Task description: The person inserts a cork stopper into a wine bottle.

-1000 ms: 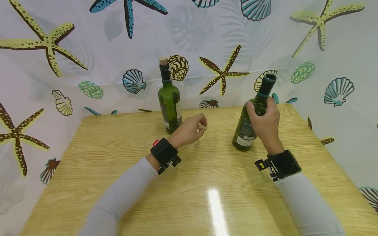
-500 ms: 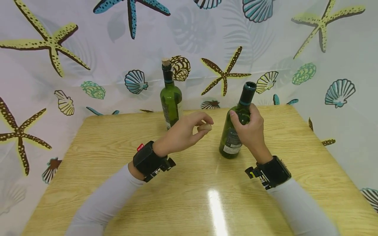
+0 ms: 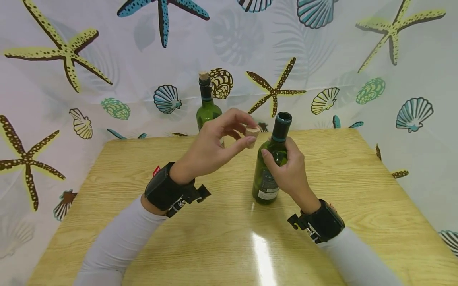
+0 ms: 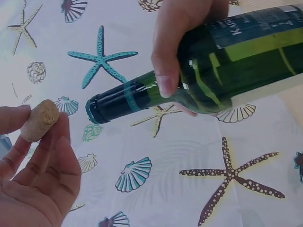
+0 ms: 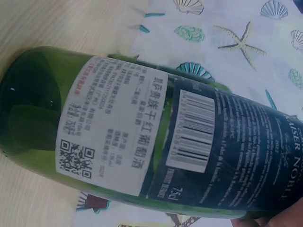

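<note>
My left hand (image 3: 218, 143) pinches a cork (image 3: 252, 133) between thumb and fingers, just left of the mouth of a green wine bottle (image 3: 267, 184). In the left wrist view the cork (image 4: 41, 120) is apart from the bottle's uncorked mouth (image 4: 93, 111). My right hand (image 3: 289, 167) grips this bottle around its shoulder, and it leans slightly to the right. Its dark label and white sticker (image 5: 111, 125) fill the right wrist view. Behind my left hand stands a second green bottle (image 3: 207, 111) with a cork (image 3: 203, 75) in its neck; its lower part is hidden.
A wooden table (image 3: 358, 190) lies under both hands. Behind it hangs a white cloth (image 3: 139, 71) printed with starfish and shells. Each wrist wears a black strap with a small camera, the left one (image 3: 169, 188) near the table's middle.
My right hand has brought the bottle left and nearer to me. My left hand has risen with the cork and come close to the bottle's mouth. The second bottle has stayed put.
</note>
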A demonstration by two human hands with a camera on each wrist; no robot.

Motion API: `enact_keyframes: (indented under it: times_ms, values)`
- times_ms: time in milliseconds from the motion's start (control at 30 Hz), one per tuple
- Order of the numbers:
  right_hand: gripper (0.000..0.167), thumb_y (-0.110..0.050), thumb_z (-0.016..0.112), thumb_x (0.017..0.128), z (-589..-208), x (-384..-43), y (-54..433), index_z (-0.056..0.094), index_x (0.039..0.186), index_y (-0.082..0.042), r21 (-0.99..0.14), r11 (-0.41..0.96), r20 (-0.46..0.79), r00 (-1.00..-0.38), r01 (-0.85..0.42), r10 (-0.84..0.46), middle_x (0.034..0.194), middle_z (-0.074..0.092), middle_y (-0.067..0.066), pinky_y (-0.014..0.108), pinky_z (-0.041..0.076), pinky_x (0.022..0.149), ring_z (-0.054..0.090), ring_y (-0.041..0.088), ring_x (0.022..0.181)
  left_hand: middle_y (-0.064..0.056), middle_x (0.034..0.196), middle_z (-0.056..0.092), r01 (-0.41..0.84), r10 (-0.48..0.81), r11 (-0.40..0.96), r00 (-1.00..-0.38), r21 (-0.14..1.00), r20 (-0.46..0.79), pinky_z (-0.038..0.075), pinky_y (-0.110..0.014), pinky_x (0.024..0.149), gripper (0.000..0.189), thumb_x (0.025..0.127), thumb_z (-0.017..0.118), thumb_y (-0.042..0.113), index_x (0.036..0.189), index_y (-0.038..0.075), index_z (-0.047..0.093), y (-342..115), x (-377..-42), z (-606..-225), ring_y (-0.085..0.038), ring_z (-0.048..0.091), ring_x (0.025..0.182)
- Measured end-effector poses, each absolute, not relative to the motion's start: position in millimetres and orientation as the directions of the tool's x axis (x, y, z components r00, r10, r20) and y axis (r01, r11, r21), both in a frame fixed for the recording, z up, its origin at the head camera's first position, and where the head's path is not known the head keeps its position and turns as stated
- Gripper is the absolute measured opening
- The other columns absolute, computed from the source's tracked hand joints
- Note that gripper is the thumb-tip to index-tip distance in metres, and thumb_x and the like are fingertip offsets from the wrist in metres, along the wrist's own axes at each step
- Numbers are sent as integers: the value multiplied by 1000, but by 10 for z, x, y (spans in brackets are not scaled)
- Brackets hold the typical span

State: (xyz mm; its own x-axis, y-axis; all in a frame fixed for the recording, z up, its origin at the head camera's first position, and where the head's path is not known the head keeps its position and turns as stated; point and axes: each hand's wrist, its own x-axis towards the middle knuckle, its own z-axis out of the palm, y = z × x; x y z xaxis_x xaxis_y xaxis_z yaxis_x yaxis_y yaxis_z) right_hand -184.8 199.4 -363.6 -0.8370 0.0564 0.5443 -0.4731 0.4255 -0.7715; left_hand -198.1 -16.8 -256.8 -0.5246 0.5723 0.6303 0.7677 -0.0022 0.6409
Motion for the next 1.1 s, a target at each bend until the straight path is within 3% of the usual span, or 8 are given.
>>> enact_keyframes:
  times_ms: [133,333,533,867,1100]
  values:
    - [34,-14,69,93,-3650,-1783,1931,60,122,1,-768,412,548,-836,-491,26,109,66,11,25,50,83,65,20,98,-23,119,62,765,538,-100,-496,636,681,55,-34,92,27,94,61,-10,121,-10,56,-123,-1965,-2497,-26,66,103]
    - [31,-11,67,93,-3662,-1697,1806,60,122,-2,-768,377,550,-835,-518,-27,110,63,9,29,51,85,62,19,98,-24,123,59,764,511,-144,-487,629,708,53,-35,96,31,95,60,-11,125,-12,53,-44,-1948,-2406,-27,63,113]
    - [28,-13,69,92,-3669,-1594,1678,61,117,-5,-770,340,549,-832,-539,-76,108,62,7,34,53,81,62,17,95,-24,121,61,789,526,-125,-461,601,714,53,-33,96,33,94,61,-11,126,-13,54,-32,-1960,-2390,-26,66,106]
    - [32,-13,67,92,-3674,-1494,1533,61,123,-7,-748,280,581,-798,-601,-161,110,63,8,37,53,81,62,19,96,-18,121,65,809,589,-49,-451,586,671,50,-33,100,26,96,62,-6,121,-7,61,-192,-1935,-2376,-23,63,116]
    - [32,-15,66,93,-3644,-1443,1479,59,124,-7,-741,238,596,-779,-627,-196,109,63,7,36,53,80,61,19,94,-14,117,67,836,625,-29,-413,548,663,51,-33,98,23,94,67,-3,117,-3,67,-263,-1890,-2380,-19,64,111]
